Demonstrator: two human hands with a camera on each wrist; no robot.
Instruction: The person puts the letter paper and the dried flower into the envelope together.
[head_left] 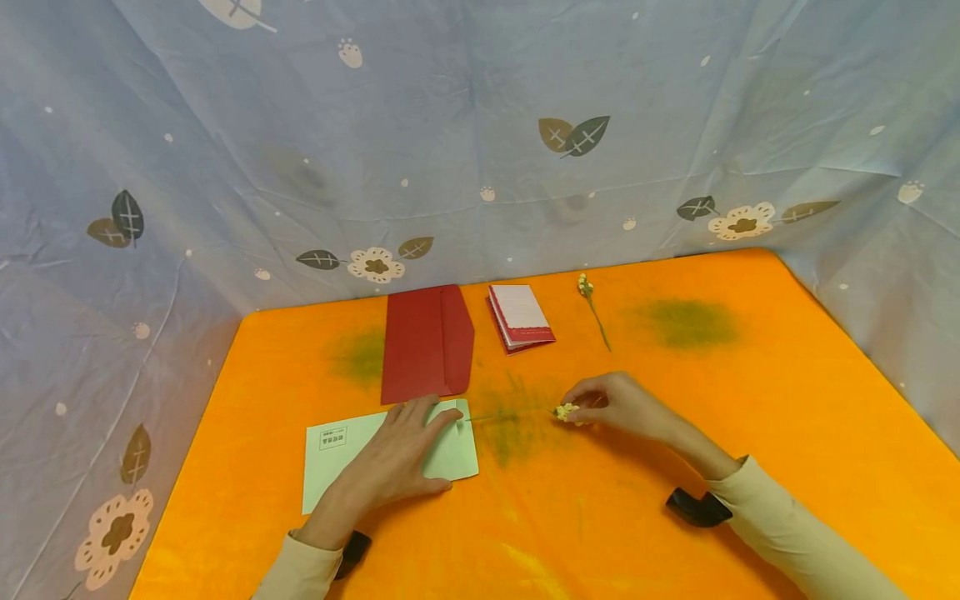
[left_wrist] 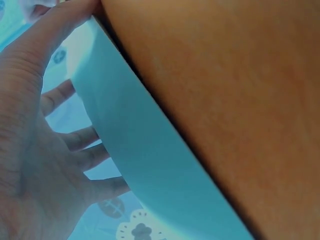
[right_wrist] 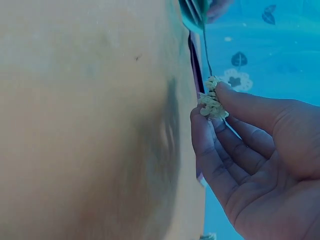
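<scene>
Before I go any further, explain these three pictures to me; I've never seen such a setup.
There is no machine here, just a person's bare hands. The widest picture comes from a camera on the head; the others come from cameras on the left and right wrists. On the orange table lie a red envelope, a small card and a loose flower. The left hand holds the green envelope. The right hand pinches a second flower by its head, stem toward that envelope.
</scene>
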